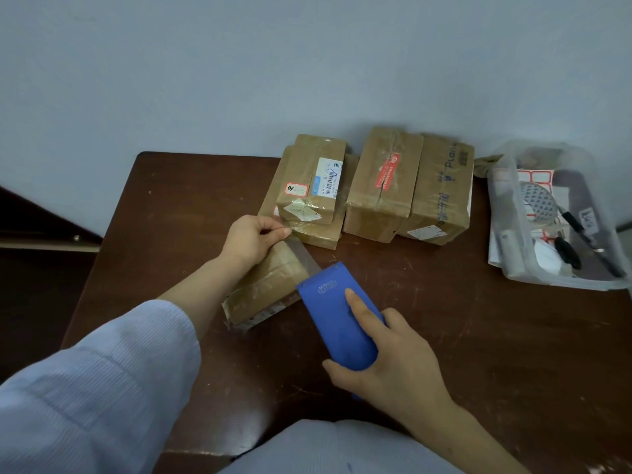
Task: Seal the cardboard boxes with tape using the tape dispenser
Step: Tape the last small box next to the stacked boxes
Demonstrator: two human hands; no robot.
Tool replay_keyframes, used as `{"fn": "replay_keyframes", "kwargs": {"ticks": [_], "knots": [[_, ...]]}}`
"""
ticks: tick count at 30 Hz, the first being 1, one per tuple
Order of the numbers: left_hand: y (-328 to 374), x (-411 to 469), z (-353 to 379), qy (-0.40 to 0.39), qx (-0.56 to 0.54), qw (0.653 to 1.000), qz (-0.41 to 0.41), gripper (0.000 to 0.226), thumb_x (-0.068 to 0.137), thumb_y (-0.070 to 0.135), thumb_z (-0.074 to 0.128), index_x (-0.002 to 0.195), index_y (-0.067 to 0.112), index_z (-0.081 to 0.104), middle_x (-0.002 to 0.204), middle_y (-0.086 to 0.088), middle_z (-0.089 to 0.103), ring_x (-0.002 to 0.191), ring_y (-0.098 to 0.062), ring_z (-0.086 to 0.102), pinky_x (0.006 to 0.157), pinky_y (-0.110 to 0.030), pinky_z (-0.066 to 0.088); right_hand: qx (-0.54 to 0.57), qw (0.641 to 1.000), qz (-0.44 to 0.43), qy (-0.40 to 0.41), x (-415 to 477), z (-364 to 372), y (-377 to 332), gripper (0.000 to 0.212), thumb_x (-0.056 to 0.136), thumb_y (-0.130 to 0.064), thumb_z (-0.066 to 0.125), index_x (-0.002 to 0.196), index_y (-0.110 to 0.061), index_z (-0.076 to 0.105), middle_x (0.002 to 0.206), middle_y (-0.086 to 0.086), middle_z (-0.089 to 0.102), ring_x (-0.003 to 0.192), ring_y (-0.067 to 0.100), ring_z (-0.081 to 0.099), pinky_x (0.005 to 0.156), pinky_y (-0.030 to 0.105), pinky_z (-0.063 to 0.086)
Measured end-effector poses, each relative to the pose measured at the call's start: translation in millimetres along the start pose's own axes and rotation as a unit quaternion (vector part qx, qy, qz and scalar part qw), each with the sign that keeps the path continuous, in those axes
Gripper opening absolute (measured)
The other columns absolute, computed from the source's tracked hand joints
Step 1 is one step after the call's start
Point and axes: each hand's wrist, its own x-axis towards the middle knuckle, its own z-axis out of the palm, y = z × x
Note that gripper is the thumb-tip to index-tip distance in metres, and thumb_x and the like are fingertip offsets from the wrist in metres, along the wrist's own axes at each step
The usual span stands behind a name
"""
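Bare table [461, 336] right and front of the blue tape dispenser [337, 316] is open, wide passage there; left table strip also free; back edge blocked by stacked boxes [307, 189] and two more boxes [407, 189] side by side against the wall; clear plastic bin [561, 213] fills the far right corner; near box [266, 285] under the left hand [251, 239] sits just in front of the stack, narrow gap only; right hand [390, 357] grips the dispenser.
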Motion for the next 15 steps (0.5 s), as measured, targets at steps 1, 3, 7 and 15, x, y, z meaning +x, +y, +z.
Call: {"fn": "replay_keyframes", "kwargs": {"ticks": [1, 3, 7, 15], "knots": [[-1, 1, 1, -0.008, 0.019, 1.000, 0.000, 0.024, 0.088, 0.028, 0.066, 0.106, 0.013, 0.072, 0.101, -0.002, 0.069, 0.102, -0.020, 0.061, 0.084, -0.022, 0.041, 0.000, 1.000, -0.003, 0.003, 1, 1, 1, 0.100, 0.047, -0.082, 0.021, 0.134, -0.048, -0.014, 0.100, -0.008, 0.030, 0.080, 0.007, 0.041, 0.059, 0.011, 0.030], [-6, 6, 1, -0.015, 0.080, 0.997, -0.013, 0.046, 0.091, 0.039, 0.058, 0.129, 0.014, 0.057, 0.118, -0.010, 0.062, 0.114, -0.027, 0.055, 0.090, -0.028, 0.041, -0.011, 1.000, -0.007, 0.005, 2, 2, 3, 0.103, 0.047, -0.082, 0.021, 0.140, -0.048, -0.008, 0.100, -0.009, 0.030, 0.080, 0.007, 0.041, 0.059, 0.011, 0.029], [2, -17, -2, 0.158, 0.115, 0.977, 0.082, 0.034, 0.099, 0.026, 0.046, 0.121, 0.004, 0.060, 0.113, -0.015, 0.053, 0.106, -0.029, 0.052, 0.083, -0.023, 0.035, -0.013, 1.000, 0.002, -0.003, 2, 5, 6, 0.105, 0.046, -0.083, 0.020, 0.142, -0.048, -0.007, 0.100, -0.010, 0.029, 0.082, 0.005, 0.041, 0.061, 0.012, 0.031], [4, -52, 28, 0.059, 0.216, 0.964, 0.145, 0.057, 0.093, 0.045, 0.033, 0.120, 0.006, 0.064, 0.118, -0.015, 0.066, 0.108, -0.032, 0.063, 0.089, -0.040, 0.050, -0.014, 1.000, 0.002, 0.005, 4, 6, 3, 0.103, 0.048, -0.082, 0.020, 0.140, -0.048, -0.010, 0.099, -0.010, 0.029, 0.081, 0.005, 0.041, 0.058, 0.010, 0.029]]}}
